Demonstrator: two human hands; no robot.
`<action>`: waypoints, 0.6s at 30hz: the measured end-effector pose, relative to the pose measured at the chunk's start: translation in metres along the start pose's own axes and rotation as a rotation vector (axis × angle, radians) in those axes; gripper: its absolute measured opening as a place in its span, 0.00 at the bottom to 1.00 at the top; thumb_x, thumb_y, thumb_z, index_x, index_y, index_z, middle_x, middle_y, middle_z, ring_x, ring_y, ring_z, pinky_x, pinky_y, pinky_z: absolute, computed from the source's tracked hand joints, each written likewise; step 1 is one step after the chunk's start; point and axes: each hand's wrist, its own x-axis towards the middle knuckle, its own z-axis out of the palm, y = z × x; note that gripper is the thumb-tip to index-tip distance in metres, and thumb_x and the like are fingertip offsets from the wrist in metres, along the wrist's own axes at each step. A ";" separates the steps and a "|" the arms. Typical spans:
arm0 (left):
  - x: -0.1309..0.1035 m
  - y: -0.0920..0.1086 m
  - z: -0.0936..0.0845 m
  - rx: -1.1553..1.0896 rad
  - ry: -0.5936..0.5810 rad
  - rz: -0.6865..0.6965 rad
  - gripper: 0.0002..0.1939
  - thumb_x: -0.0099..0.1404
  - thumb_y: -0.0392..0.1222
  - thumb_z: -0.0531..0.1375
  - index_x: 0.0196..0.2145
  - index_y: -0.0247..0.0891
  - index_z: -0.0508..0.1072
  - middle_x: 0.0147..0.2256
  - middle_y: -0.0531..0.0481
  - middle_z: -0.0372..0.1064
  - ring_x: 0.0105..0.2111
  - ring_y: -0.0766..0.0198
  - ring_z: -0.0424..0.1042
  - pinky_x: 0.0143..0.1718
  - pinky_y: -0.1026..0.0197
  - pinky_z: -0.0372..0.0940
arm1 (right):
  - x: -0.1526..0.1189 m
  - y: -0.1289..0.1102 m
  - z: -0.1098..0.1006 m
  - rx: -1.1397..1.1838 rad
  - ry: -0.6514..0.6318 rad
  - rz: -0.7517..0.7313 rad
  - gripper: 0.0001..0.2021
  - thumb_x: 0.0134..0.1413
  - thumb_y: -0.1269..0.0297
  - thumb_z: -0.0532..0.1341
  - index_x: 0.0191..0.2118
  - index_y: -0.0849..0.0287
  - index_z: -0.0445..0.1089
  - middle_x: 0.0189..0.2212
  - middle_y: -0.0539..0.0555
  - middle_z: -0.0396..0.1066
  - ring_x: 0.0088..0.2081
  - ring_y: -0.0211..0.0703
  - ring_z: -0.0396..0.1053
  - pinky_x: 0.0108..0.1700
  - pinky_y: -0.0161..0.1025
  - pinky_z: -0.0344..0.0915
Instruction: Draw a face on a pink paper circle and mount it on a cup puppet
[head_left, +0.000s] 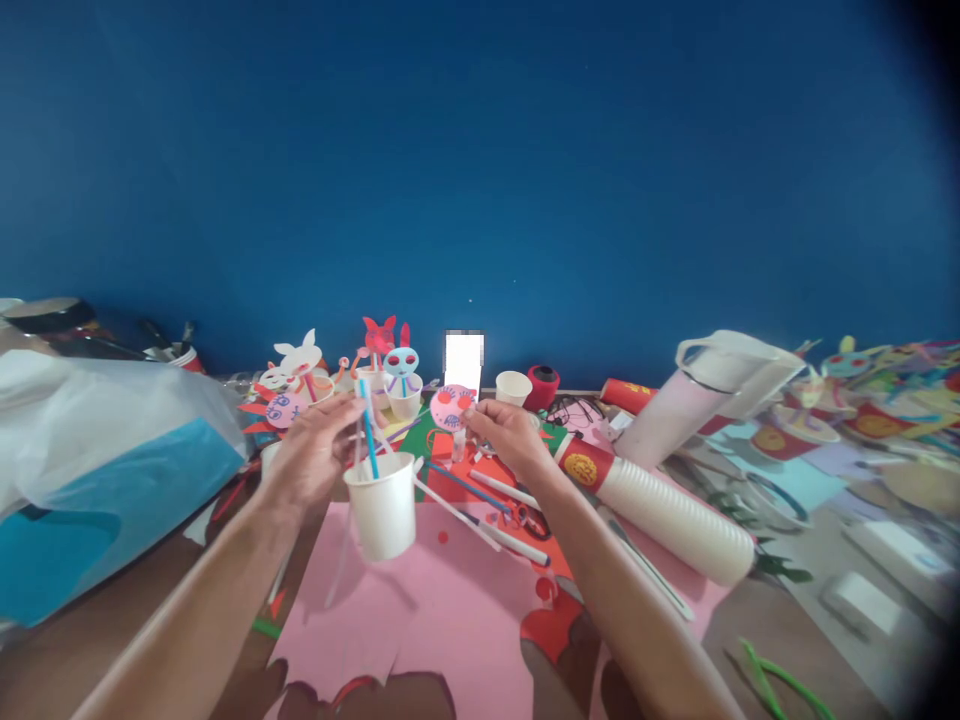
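Observation:
My left hand (321, 440) is closed, its fingertips pinched at the upper end of a blue straw (370, 440). The straw's lower end goes down into a white paper cup (382, 508). Whether the cup rests on the pink paper (465, 600) or hangs just above it, I cannot tell. My right hand (506, 430) pinches the edge of a round pink paper face (451, 407) with red eyes and drawn lashes. The face is held up to the right of the straw, apart from it.
Finished cup figures with paper faces (402, 362) stand along the blue wall. A long stack of paper cups (667, 515) lies at right, near a white pitcher (697, 390). Markers (514, 545) and scissors (531, 520) lie ahead. A plastic bag (150, 470) fills the left.

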 end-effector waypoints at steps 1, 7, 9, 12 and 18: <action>0.000 0.008 -0.005 -0.001 0.059 0.076 0.11 0.51 0.42 0.66 0.31 0.32 0.75 0.25 0.49 0.74 0.21 0.67 0.69 0.19 0.68 0.62 | -0.001 0.001 0.000 -0.058 -0.037 0.004 0.14 0.52 0.56 0.59 0.22 0.58 0.66 0.16 0.46 0.67 0.19 0.35 0.63 0.25 0.32 0.57; -0.012 0.048 -0.022 -0.039 0.274 0.234 0.05 0.54 0.36 0.60 0.29 0.33 0.73 0.23 0.52 0.73 0.20 0.66 0.70 0.19 0.68 0.65 | -0.010 0.002 0.013 -0.542 -0.213 -0.022 0.16 0.54 0.60 0.56 0.19 0.59 0.66 0.17 0.46 0.62 0.20 0.33 0.57 0.23 0.32 0.49; -0.016 0.053 -0.022 -0.032 0.323 0.261 0.04 0.54 0.36 0.59 0.29 0.33 0.73 0.23 0.52 0.73 0.20 0.65 0.70 0.19 0.67 0.65 | -0.013 0.005 0.021 -0.701 -0.289 -0.021 0.16 0.54 0.63 0.56 0.17 0.59 0.64 0.16 0.46 0.60 0.20 0.33 0.54 0.23 0.32 0.47; -0.020 0.056 -0.021 -0.004 0.315 0.288 0.04 0.54 0.35 0.58 0.28 0.34 0.73 0.23 0.52 0.73 0.19 0.66 0.69 0.18 0.67 0.65 | -0.014 0.012 0.033 -0.818 -0.377 -0.008 0.17 0.53 0.66 0.57 0.15 0.59 0.62 0.16 0.46 0.60 0.21 0.33 0.54 0.24 0.33 0.47; -0.023 0.056 -0.017 -0.035 0.316 0.282 0.04 0.55 0.34 0.58 0.28 0.34 0.73 0.22 0.52 0.73 0.21 0.66 0.71 0.19 0.68 0.67 | -0.019 0.016 0.045 -0.891 -0.490 0.039 0.16 0.49 0.69 0.58 0.13 0.59 0.64 0.15 0.48 0.63 0.21 0.35 0.58 0.25 0.34 0.48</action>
